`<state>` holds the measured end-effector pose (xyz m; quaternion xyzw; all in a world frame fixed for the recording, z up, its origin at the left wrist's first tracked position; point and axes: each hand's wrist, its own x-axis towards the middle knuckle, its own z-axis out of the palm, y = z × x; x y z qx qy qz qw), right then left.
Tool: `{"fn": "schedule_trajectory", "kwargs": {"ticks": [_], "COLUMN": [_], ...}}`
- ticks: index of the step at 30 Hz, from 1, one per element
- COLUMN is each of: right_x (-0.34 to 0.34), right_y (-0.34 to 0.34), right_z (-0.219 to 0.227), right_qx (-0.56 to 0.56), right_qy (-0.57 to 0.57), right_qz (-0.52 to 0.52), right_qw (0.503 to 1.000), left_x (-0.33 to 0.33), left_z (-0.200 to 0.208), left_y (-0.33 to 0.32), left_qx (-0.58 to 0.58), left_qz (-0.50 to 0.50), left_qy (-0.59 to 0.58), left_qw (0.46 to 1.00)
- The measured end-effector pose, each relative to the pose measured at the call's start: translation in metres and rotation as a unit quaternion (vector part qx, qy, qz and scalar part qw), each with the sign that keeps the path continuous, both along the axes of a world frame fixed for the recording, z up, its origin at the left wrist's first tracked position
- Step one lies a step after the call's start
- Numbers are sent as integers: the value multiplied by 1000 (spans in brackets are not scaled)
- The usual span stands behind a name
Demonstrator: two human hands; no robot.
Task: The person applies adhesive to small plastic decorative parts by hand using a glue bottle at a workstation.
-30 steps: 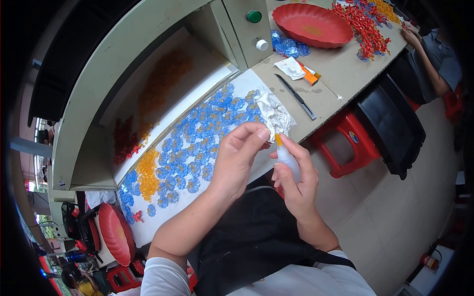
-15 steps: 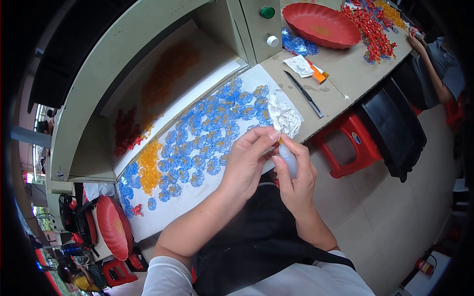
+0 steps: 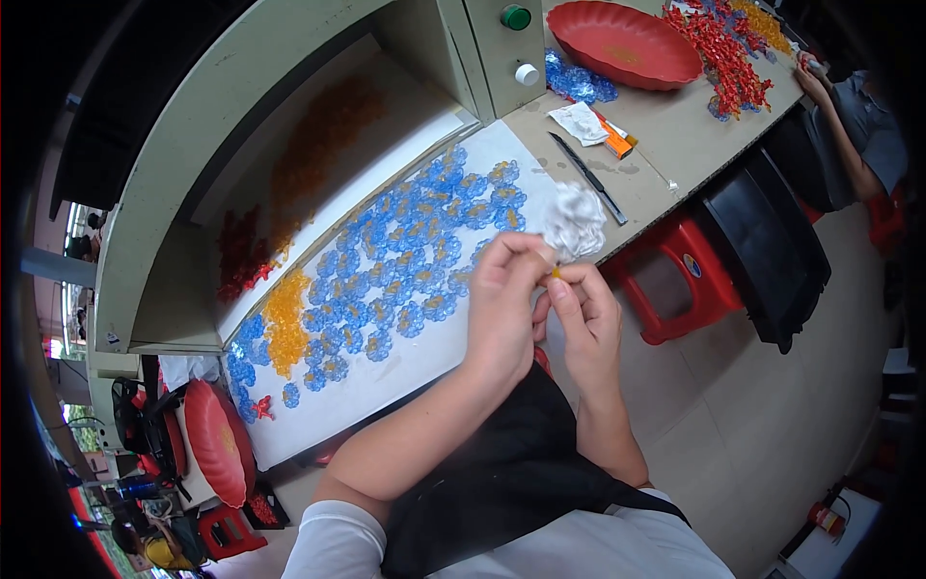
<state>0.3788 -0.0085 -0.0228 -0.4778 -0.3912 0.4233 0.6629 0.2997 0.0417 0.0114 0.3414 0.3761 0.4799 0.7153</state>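
Observation:
Over the table's front edge my two hands meet, fingertips close together. My left hand (image 3: pixel 503 304) is closed, pinching a crumpled white tissue (image 3: pixel 576 224) that sticks out beyond the fingers, slightly blurred. My right hand (image 3: pixel 590 323) is curled shut around the small white squeeze bottle seen earlier; now only a yellow tip (image 3: pixel 557 273) shows between the hands, and the body is hidden. Left of my hands, many clear blue flower-shaped pieces (image 3: pixel 410 318) with yellowish centres lie on white paper (image 3: pixel 386 381). Beside them is a heap of small orange-yellow pieces (image 3: pixel 285 323).
A grey arched cabinet (image 3: pixel 154 193) stands behind the paper. At the back right are a black craft knife (image 3: pixel 588 179), an orange box (image 3: pixel 617 142), a red bowl (image 3: pixel 625 43) and red pieces (image 3: pixel 723 63). A red stool (image 3: pixel 680 289) stands below; a person (image 3: pixel 854 135) sits far right.
Both hands have drawn closer, and the tissue has shifted right. The white bottle body, visible before in my right hand, is now covered by the fingers. The table pieces lie as before.

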Motion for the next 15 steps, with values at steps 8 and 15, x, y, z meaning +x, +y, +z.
{"fn": "schedule_trajectory", "kwargs": {"ticks": [8, 15], "right_x": [5, 15], "right_y": [-14, -16], "right_z": [-9, -10], "right_qx": [-21, 7], "right_qy": [147, 200], "right_qz": [23, 52], "right_qw": [989, 978], "left_x": [-2, 16], "left_z": [30, 14], "left_y": [55, 106], "left_qx": [107, 152], "left_qz": [7, -84], "left_qy": [40, 196], "left_qw": [993, 965]}}
